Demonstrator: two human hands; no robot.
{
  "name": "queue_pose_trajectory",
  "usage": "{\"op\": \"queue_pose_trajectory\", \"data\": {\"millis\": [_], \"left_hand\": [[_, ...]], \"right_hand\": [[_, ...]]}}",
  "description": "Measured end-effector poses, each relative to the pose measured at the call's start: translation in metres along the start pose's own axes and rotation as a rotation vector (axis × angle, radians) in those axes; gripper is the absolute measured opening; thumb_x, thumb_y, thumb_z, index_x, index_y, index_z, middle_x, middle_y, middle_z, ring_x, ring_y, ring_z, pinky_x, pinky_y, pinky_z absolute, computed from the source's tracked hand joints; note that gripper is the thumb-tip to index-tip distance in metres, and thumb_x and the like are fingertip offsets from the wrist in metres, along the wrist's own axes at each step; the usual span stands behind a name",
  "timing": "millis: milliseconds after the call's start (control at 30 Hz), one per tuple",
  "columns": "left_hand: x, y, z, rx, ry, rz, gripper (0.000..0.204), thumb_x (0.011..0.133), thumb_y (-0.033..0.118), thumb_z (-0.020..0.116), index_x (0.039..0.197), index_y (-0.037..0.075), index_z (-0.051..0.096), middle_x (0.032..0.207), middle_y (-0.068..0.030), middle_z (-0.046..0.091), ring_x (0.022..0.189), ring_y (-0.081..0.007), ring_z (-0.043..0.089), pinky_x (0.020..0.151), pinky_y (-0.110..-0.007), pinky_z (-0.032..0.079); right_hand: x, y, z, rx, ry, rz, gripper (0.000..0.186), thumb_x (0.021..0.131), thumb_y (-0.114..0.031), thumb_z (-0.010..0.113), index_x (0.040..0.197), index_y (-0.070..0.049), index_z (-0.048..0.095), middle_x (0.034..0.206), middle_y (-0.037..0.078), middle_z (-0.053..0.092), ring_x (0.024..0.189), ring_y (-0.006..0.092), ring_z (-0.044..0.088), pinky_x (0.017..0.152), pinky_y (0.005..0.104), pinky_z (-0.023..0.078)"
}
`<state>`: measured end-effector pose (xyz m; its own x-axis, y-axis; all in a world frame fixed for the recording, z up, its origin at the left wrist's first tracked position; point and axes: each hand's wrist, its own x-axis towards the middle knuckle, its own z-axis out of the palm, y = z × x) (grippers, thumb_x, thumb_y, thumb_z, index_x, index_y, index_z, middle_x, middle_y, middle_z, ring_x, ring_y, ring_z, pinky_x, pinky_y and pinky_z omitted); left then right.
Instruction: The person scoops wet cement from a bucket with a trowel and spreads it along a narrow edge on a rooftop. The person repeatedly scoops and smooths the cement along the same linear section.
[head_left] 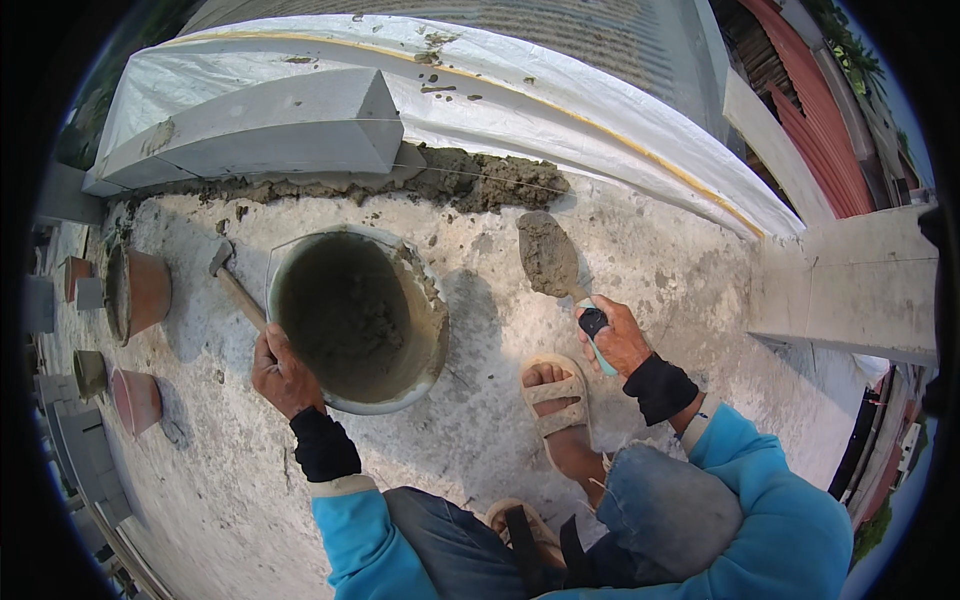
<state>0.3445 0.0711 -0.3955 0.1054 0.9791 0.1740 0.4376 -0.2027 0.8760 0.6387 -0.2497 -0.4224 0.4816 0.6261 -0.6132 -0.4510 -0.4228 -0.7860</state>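
My left hand [285, 375] is closed round the wooden handle of a hammer [240, 295], right beside the left rim of a large round bucket [435, 345]. The hammer's head points away from me. Grey wet mortar [365, 320] lies inside the bucket, and its inner wall is smeared with it. In my right hand [618, 338] is a trowel [582, 298] with a teal handle, held over the floor right of the bucket. A lump of mortar [548, 255] covers its blade. Black bands wrap both my wrists.
Ahead, a long pale block [290, 125] stands beside a mortar bed [480, 180], with a string line across it. White sheeting [560, 110] lies behind. Orange pots or buckets [148, 290] stand at left. A concrete beam [850, 280] is at right. My sandalled foot [555, 400] rests below the trowel.
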Motion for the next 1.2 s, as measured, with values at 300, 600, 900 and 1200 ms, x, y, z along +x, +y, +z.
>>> {"op": "queue_pose_trajectory", "data": {"millis": [300,600,900,1200], "left_hand": [[0.003,0.001,0.001,0.063,0.003,-0.008,0.037,0.106,0.031,0.051,0.096,0.0,0.07,0.078,-0.0029,0.067,0.073,-0.0092,0.057,0.068,-0.028,0.048],[0.002,0.011,0.007,0.027,-0.019,-0.036,0.038,0.105,0.031,0.052,0.099,-0.001,0.071,0.081,-0.0031,0.068,0.075,-0.0104,0.058,0.071,-0.028,0.048],[0.002,0.0,0.001,0.052,-0.004,-0.009,0.037,0.105,0.031,0.053,0.099,-0.001,0.07,0.08,-0.0045,0.067,0.074,-0.0105,0.057,0.07,-0.029,0.048],[0.0,0.011,0.009,0.034,-0.012,-0.013,0.036,0.105,0.03,0.052,0.1,-0.001,0.07,0.08,-0.0026,0.067,0.074,-0.0094,0.057,0.07,-0.028,0.048]], "right_hand": [[0.201,0.114,0.007,0.629,-0.362,-0.196,0.036,0.099,-0.037,0.058,0.12,-0.007,0.058,0.087,0.011,0.068,0.059,0.0267,0.067,0.047,0.0428,0.056],[0.195,-0.032,0.012,-1.086,-0.128,-0.12,0.022,0.086,-0.015,0.061,0.071,0.002,0.062,0.066,0.015,0.065,0.048,0.028,0.059,0.048,0.0443,0.052],[0.106,0.015,-0.031,-0.661,0.068,-0.248,0.031,0.084,-0.015,0.063,0.097,0.013,0.063,0.075,0.026,0.066,0.055,0.0297,0.064,0.055,0.0463,0.056],[0.218,-0.013,0.071,-0.779,-0.223,-0.3,0.03,0.085,-0.022,0.067,0.064,0.0,0.063,0.06,0.016,0.063,0.05,0.0274,0.06,0.052,0.0466,0.053]]}}
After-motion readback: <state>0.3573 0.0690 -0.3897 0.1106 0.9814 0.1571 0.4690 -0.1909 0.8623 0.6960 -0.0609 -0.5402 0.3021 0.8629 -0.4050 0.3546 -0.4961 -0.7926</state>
